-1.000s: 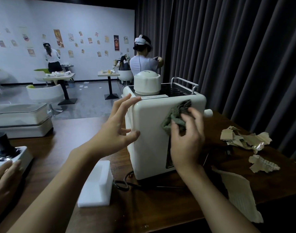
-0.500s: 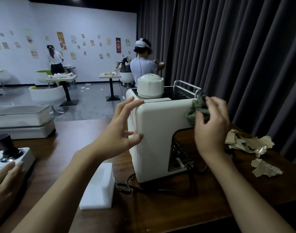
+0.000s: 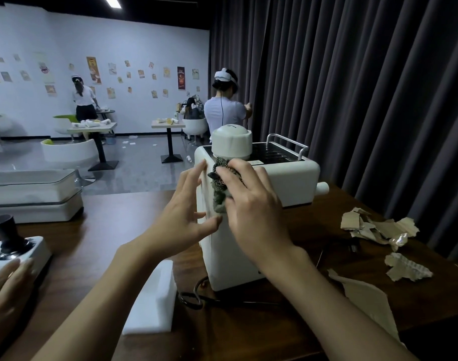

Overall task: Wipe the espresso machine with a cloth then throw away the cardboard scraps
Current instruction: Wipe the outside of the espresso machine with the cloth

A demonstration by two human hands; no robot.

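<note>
A white espresso machine [image 3: 287, 178] stands on the dark wooden table [image 3: 97, 230]. My right hand [image 3: 251, 204] presses a crumpled grey-green cloth [image 3: 220, 186] against the machine's upper left corner. My left hand [image 3: 181, 220] rests flat on the machine's left edge, fingers spread, holding nothing. Torn cardboard scraps [image 3: 376, 227] lie on the table to the right of the machine, with another scrap [image 3: 405, 267] nearer me and a large piece [image 3: 366, 298] at the table's front edge.
A white foam block [image 3: 152, 298] lies left of the machine, whose black cord [image 3: 196, 298] loops in front. Another person's hand [image 3: 6, 282] rests by a white tamper stand [image 3: 11, 246] at far left. White trays [image 3: 32, 194] behind it. Dark curtain at right.
My right hand carried the cloth from the machine's right top edge across to its upper left corner. My left hand stayed on the left edge. The view shifted so the machine's side faces me.
</note>
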